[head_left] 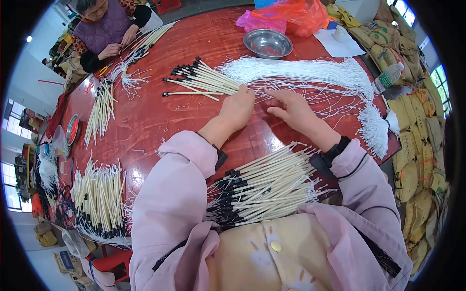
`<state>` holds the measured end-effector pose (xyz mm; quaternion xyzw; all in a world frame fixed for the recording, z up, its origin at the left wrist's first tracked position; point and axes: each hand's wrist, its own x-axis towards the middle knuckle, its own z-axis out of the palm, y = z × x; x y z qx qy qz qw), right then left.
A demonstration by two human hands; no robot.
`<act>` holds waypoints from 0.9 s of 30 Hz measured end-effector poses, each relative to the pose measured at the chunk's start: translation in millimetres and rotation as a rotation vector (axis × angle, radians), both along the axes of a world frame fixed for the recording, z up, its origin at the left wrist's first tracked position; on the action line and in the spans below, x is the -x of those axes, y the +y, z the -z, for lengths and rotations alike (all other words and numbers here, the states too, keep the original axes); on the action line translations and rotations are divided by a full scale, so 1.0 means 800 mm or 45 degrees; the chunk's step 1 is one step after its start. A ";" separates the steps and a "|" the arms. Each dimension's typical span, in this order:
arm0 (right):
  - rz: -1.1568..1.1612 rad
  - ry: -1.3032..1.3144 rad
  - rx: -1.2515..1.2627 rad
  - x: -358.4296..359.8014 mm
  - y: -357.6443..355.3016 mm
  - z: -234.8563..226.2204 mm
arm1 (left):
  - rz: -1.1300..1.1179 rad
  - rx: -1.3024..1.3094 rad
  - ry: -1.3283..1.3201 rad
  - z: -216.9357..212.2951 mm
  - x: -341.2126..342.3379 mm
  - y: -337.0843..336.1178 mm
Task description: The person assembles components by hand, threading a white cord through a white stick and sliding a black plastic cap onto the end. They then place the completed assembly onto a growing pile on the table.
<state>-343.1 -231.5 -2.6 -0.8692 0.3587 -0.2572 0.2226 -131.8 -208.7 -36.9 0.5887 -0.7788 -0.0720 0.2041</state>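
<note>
My left hand [239, 107] is closed, its knuckles turned up, at the near end of a fanned pile of cream sticks with black tips [204, 77]. Its fingertips are hidden, so what it grips does not show. Just right of it, my right hand [293, 112] has its thumb and forefinger apart, close to loose white strings [310, 94]. These strings trail from a long white hank [296, 72] beyond both hands. Between my forearms and nearest to my body lies a thick heap of similar sticks [272, 186], with black ends at left and white strings at right.
A steel bowl [268, 43] and pink and orange plastic bags [301, 18] are at the back. A bottle [389, 76] lies by the right edge, near a white string bundle [374, 130]. More stick bundles [99, 194] lie left. Across the red table [160, 116], another person [108, 31] handles sticks.
</note>
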 end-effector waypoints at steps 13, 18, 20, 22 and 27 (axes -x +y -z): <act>-0.131 0.159 0.221 -0.012 -0.024 0.026 | 0.245 -0.245 0.760 -0.001 0.005 -0.013; -0.228 0.152 0.224 -0.001 -0.019 0.016 | 0.138 -0.105 0.658 0.007 -0.001 -0.030; -0.250 0.140 0.210 0.000 -0.011 0.010 | 0.036 -0.042 0.658 0.008 -0.004 -0.041; -0.250 0.143 0.237 0.005 0.004 0.005 | -0.012 -0.010 0.658 0.001 -0.002 -0.041; -0.189 0.005 0.117 0.022 0.007 0.013 | 0.041 0.204 0.435 -0.040 0.020 0.004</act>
